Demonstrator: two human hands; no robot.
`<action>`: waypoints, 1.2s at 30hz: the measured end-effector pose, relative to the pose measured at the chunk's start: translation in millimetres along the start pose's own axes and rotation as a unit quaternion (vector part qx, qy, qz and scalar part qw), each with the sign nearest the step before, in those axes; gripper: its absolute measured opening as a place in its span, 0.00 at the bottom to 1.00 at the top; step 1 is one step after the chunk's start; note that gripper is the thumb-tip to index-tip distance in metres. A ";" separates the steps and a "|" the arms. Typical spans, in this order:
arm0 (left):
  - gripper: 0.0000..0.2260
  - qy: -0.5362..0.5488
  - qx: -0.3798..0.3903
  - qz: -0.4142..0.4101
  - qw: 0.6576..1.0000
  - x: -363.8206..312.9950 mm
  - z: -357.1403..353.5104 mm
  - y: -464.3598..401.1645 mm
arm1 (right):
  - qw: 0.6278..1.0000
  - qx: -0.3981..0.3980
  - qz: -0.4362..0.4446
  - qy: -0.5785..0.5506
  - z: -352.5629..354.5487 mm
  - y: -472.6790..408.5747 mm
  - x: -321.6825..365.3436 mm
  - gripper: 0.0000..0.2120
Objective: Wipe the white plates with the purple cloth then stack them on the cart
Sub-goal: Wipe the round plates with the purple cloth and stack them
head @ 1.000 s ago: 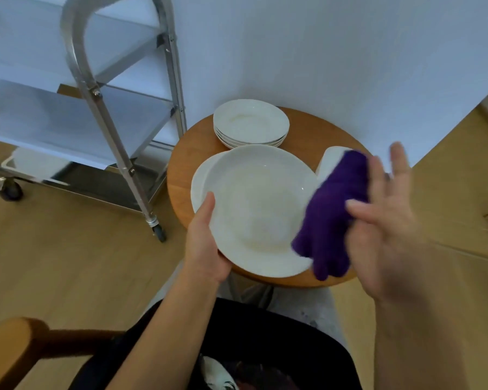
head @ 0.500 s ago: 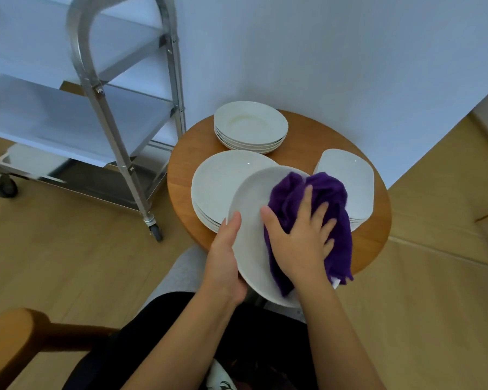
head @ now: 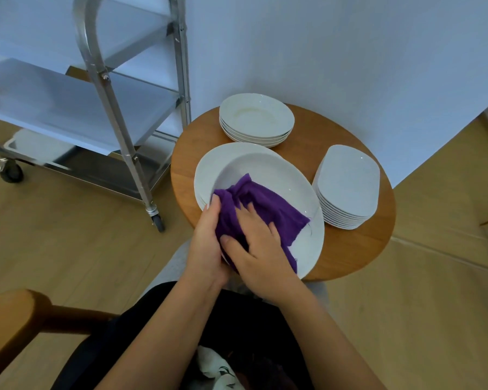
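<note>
From the head camera, a large round white plate (head: 282,175) is held tilted above the near edge of a round wooden table (head: 358,246). The left hand (head: 206,246) grips the plate's near-left rim, thumb lying along the upper face and the other fingers hidden beneath. The right hand (head: 258,250) lies flat on the purple cloth (head: 268,206), fingers spread and nearly straight, pressing the cloth onto the plate's inner face — the cloth is bunched over the left and middle of the plate, with a loose corner reaching toward the right rim.

Just behind and under the held plate sits a stack of matching large round plates (head: 209,170) on the table. Toward the wall stands a stack of smaller deep round plates (head: 255,116), and on the right side of the table a taller stack of rounded-rectangular white plates (head: 347,184); the 3 stacks stand apart from each other.

To the left of the table is the metal cart (head: 119,114) with its shelves and a caster wheel (head: 158,222) on the wooden floor (head: 54,249) — what lies on its shelves cannot be made out clearly. A wooden chair armrest (head: 12,316) shows at lower left, and the person's dark top (head: 237,333) fills the bottom of the view.
</note>
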State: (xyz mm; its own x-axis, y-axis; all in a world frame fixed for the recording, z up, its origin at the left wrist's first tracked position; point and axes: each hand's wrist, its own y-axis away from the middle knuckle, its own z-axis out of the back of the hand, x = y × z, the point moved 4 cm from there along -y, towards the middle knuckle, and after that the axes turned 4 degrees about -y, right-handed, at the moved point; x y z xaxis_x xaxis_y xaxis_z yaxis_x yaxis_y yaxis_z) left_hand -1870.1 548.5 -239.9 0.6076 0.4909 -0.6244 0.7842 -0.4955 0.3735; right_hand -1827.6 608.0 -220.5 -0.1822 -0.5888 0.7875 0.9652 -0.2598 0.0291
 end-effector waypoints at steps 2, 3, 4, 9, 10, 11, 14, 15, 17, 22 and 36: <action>0.15 0.018 -0.023 0.017 0.999 2.1 2.3 -1.8 | 0.997 0.013 0.022 0.071 5.9 5.2 0.4 0.24; 0.16 0.026 -0.027 0.017 0.999 0.7 2.9 -3.0 | 0.994 0.019 0.035 0.102 8.5 9.6 0.0 0.23; 0.17 0.034 -0.025 0.013 0.999 -1.9 2.7 -4.2 | 0.991 0.022 0.049 0.125 10.8 15.5 -0.3 0.23; 0.18 0.078 0.023 0.026 0.996 -8.5 0.5 -6.1 | 0.974 0.013 0.073 0.214 24.3 34.9 -10.8 0.29; 0.19 0.083 0.036 0.031 0.995 -9.2 -0.2 -5.9 | 0.970 0.011 0.071 0.230 28.1 35.6 -14.9 0.30; 0.20 0.082 0.050 0.030 0.995 -10.0 -0.6 -6.0 | 0.967 0.007 0.065 0.245 32.3 35.5 -19.8 0.31; 0.19 0.070 0.084 0.013 0.994 -12.1 -3.9 -3.4 | 0.956 -0.014 0.022 0.291 48.8 28.1 -38.2 0.34; 0.17 0.064 0.086 0.012 0.994 -10.3 -5.4 -1.8 | 0.951 -0.029 0.000 0.308 54.7 22.8 -43.7 0.35; 0.16 0.052 0.086 0.022 0.995 -3.9 -9.6 1.2 | 0.933 -0.076 -0.035 0.349 65.1 9.5 -48.5 0.36; 0.17 0.031 0.102 0.019 0.994 3.6 -20.2 5.6 | 0.942 -0.137 -0.063 0.300 56.7 -19.6 -33.9 0.35; 0.15 0.024 0.030 0.017 0.999 -24.8 -13.5 3.7 | 0.917 -0.141 0.161 0.337 25.7 44.7 1.2 0.36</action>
State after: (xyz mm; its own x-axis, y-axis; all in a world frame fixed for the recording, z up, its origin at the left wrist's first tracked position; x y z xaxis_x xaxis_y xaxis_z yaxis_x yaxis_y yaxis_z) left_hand -1880.6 544.2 -213.7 0.6398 0.5070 -0.5776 0.7554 -0.5534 0.3510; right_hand -1779.9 615.4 -202.5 -0.0634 -0.9841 0.1661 0.9197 -0.1223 -0.3732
